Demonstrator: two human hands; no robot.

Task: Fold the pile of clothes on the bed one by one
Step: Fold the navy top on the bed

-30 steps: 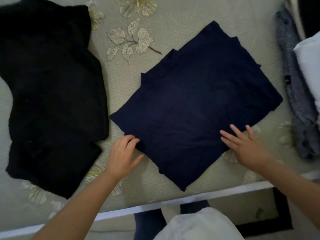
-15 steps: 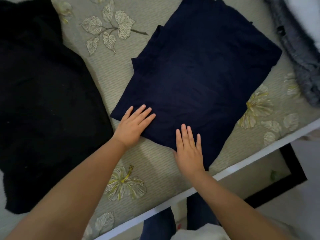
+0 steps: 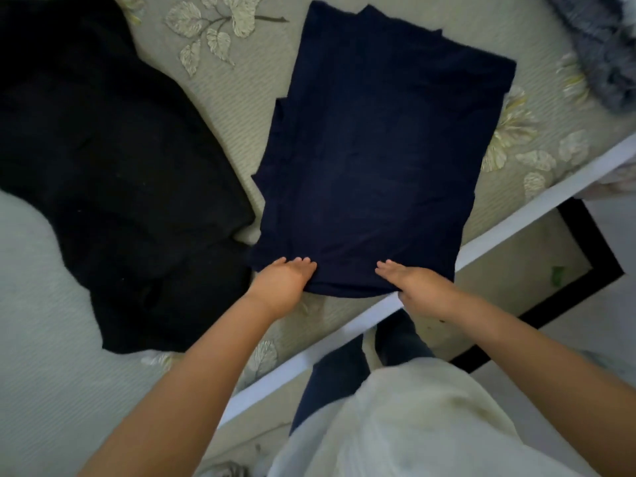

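A navy blue garment (image 3: 375, 149) lies folded into a long rectangle on the bed, with its near edge close to the bed's rim. My left hand (image 3: 284, 282) holds the near left corner, fingers on top of the cloth and thumb hidden under it. Along the same near edge, at the right corner, my right hand (image 3: 411, 282) holds the cloth the same way. A black garment (image 3: 113, 173) lies spread out and crumpled to the left, touching the navy one near my left hand.
The bed cover (image 3: 220, 84) is pale green with leaf prints. The white bed edge (image 3: 516, 218) runs diagonally in front of me. A grey fuzzy garment (image 3: 602, 53) lies at the top right. A dark-framed mat (image 3: 585, 256) is on the floor.
The navy garment has turned so its long side points away from me. Both hands have slid from flat on the cloth to its near edge and taken hold of the corners.
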